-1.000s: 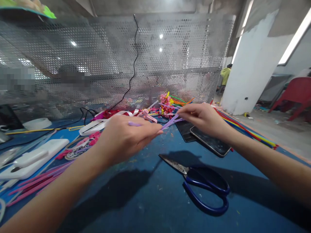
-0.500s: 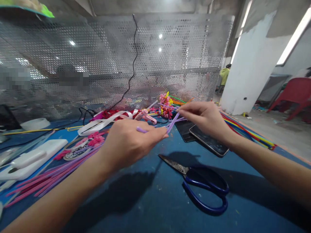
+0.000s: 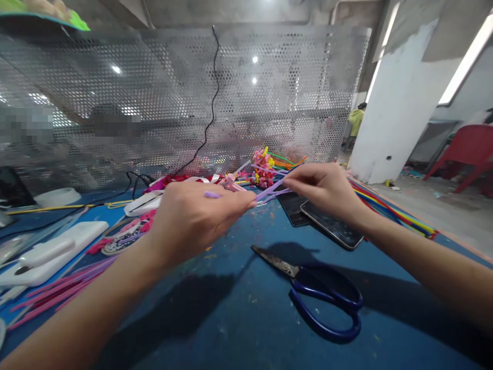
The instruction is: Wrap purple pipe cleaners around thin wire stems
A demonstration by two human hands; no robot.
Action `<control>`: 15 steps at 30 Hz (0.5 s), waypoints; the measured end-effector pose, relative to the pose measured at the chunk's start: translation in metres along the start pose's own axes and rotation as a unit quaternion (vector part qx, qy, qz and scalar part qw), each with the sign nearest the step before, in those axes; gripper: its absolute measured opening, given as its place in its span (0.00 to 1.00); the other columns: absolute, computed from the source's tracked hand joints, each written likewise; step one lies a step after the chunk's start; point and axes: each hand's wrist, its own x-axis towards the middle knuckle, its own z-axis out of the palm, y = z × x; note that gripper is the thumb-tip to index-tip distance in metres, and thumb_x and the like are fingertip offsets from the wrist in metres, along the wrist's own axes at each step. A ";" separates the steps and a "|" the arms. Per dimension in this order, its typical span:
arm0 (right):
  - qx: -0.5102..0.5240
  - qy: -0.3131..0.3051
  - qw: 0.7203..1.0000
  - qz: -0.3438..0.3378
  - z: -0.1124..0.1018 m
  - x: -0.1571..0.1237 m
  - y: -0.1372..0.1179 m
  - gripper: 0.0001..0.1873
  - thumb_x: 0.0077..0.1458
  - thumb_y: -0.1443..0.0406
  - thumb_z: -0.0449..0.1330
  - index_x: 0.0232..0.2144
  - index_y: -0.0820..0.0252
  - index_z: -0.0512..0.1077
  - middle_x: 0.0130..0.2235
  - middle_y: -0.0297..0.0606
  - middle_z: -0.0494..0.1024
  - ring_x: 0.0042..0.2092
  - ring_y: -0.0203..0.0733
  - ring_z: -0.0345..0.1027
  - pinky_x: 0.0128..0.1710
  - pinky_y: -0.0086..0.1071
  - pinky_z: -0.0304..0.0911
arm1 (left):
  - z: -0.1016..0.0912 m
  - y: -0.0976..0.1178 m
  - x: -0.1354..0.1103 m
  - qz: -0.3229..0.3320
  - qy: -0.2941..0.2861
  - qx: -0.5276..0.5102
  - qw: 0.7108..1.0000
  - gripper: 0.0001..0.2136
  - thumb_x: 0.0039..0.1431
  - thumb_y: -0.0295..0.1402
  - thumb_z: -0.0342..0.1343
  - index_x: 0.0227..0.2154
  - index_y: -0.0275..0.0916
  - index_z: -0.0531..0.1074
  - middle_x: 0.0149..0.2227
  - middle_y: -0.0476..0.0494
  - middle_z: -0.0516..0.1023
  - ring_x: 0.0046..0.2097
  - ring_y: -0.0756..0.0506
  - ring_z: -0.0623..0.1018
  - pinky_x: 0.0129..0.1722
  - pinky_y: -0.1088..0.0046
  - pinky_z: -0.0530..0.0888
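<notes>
Both my hands hold a thin lilac pipe cleaner [image 3: 269,189] above the blue table [image 3: 239,308]. My left hand [image 3: 192,218] is closed in a pinch on its near end, and a short lilac tip pokes out over the knuckles. My right hand [image 3: 321,187] pinches the far end, fingers closed. The strand runs taut between the two hands. Blue-handled scissors [image 3: 319,295] lie shut on the table just below and between my hands.
Two phones [image 3: 331,226] lie under my right hand. Pink and purple pipe cleaners [image 3: 57,290] lie at left beside a white case [image 3: 50,252]. Small pink and yellow flowers [image 3: 264,167] and coloured stems [image 3: 389,205] sit by a perforated metal screen [image 3: 173,97]. A person in yellow stands far back.
My left hand dipped a little and came back up, and the lilac strand's angle shifted with it. My right hand stayed almost in place. The scissors have not moved.
</notes>
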 end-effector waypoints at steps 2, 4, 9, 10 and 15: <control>-0.019 -0.134 0.989 -0.067 -0.002 0.000 -0.002 0.07 0.53 0.68 0.57 0.27 0.62 0.75 0.26 0.35 0.76 0.28 0.32 0.66 0.28 0.26 0.59 | -0.007 -0.003 -0.001 0.023 0.017 0.037 0.999 0.09 0.58 0.38 0.52 0.37 0.48 0.76 0.29 0.51 0.81 0.30 0.48 0.79 0.29 0.74 0.69; 0.033 -0.249 0.961 -0.115 -0.007 -0.001 -0.007 0.07 0.52 0.68 0.58 0.29 0.62 0.76 0.27 0.35 0.76 0.28 0.31 0.66 0.28 0.25 0.59 | -0.005 -0.013 -0.002 0.009 0.017 0.038 0.999 0.09 0.58 0.38 0.51 0.37 0.49 0.76 0.31 0.51 0.81 0.33 0.47 0.79 0.30 0.73 0.70; 0.177 -0.088 0.980 -0.029 -0.011 -0.002 -0.014 0.07 0.52 0.64 0.59 0.30 0.60 0.76 0.26 0.34 0.76 0.25 0.32 0.65 0.22 0.26 0.58 | 0.020 -0.021 -0.002 0.041 -0.075 -0.067 0.994 0.12 0.60 0.35 0.47 0.34 0.44 0.77 0.25 0.52 0.80 0.26 0.52 0.78 0.24 0.79 0.69; 0.168 -0.019 0.986 0.002 -0.009 -0.002 -0.012 0.07 0.52 0.64 0.58 0.31 0.59 0.76 0.27 0.35 0.76 0.26 0.32 0.65 0.23 0.27 0.59 | 0.020 -0.017 -0.002 0.062 -0.070 -0.067 0.993 0.12 0.61 0.34 0.47 0.35 0.43 0.76 0.23 0.52 0.80 0.24 0.52 0.77 0.24 0.79 0.68; 0.041 -0.091 0.995 -0.005 -0.005 -0.001 -0.005 0.07 0.51 0.69 0.58 0.30 0.62 0.76 0.28 0.35 0.77 0.29 0.34 0.67 0.29 0.27 0.61 | -0.002 0.003 0.000 0.069 0.031 0.048 0.996 0.10 0.58 0.36 0.51 0.37 0.43 0.76 0.24 0.49 0.80 0.25 0.49 0.77 0.24 0.74 0.66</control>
